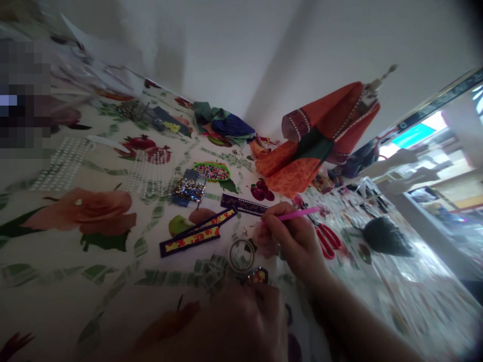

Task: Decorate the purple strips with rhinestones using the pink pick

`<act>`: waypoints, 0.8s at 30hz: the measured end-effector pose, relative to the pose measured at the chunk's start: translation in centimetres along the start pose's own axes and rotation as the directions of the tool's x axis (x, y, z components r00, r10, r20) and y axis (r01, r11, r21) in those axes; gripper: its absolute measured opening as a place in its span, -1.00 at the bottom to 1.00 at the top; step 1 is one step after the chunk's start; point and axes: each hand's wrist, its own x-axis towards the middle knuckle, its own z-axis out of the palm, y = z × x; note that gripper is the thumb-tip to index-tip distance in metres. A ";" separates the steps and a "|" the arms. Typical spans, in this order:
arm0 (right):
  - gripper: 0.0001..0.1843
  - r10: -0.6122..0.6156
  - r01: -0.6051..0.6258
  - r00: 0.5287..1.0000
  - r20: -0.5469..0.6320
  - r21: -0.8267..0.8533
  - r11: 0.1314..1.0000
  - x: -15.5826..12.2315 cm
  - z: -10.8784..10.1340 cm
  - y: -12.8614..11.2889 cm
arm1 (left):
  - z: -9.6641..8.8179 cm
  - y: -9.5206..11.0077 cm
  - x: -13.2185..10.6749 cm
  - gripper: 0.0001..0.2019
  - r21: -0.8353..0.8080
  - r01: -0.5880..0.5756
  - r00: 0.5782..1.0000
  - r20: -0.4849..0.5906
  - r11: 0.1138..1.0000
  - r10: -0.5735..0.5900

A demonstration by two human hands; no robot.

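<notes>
My left hand (251, 317), dark and close at the bottom, has its fingers closed on a small dark-edged patch (258, 275) with a yellow-red pattern and shiny bits along its edge. My right hand (292, 236) pinches a slim pink stick (300, 213) that points out to the right. What lies at its fingertips is too blurred to make out. Between the hands sits a roll of tape (241, 255). Dark strips with yellow floral bands (194, 240) lie to the left, and a dark strip with a row of pearls (241, 204) is just beyond the right hand.
Red-handled scissors (327, 241) lie right of my right hand. Farther off are a dish of multicoloured beads (212, 172), a glittery pile (188, 190), pearl strands (151, 173), folded cloth (226, 123) and a small orange garment (324, 136). A floral tablecloth (109, 296) covers the table.
</notes>
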 end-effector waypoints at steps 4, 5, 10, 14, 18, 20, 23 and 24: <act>-0.73 0.084 -0.074 0.996 -0.028 0.259 0.963 0.6 0.0 0.1 | 0.3 0.0 -0.1 -0.93 0.021 -0.021 0.996 -0.084 1.000 0.022; -0.73 0.098 -0.085 0.995 -0.025 0.323 0.942 0.8 0.0 0.2 | 0.5 0.1 -0.1 -0.92 0.021 0.050 0.996 -0.080 0.999 -0.048; -0.72 0.199 -0.218 0.975 0.098 0.573 0.790 1.2 -0.1 -0.2 | 0.6 0.4 -0.2 -0.97 -0.045 0.094 0.992 -0.074 0.995 -0.098; -0.70 0.298 -0.370 0.928 0.223 0.651 0.663 1.3 -0.5 -0.5 | -0.2 0.4 -0.4 -0.90 -0.029 0.075 0.996 0.044 0.997 -0.074; -0.74 0.357 -0.434 0.896 0.263 0.690 0.580 1.5 -1.0 -0.4 | 0.2 1.0 -1.5 -0.88 -0.121 0.093 0.979 0.194 0.988 -0.068; -0.75 0.374 -0.440 0.891 0.259 0.696 0.567 1.6 -1.1 -0.4 | 1.1 1.7 -1.9 -0.83 -0.125 0.157 0.979 0.153 0.980 -0.137; -0.72 0.371 -0.423 0.897 0.240 0.709 0.565 1.7 -1.0 -0.5 | 2.2 2.4 -1.8 -0.81 -0.048 0.381 0.925 0.014 0.923 -0.380; -0.71 0.365 -0.412 0.902 0.229 0.710 0.572 1.7 -1.0 -0.5 | 2.3 2.3 -1.7 -0.85 -0.067 0.344 0.939 0.013 0.937 -0.343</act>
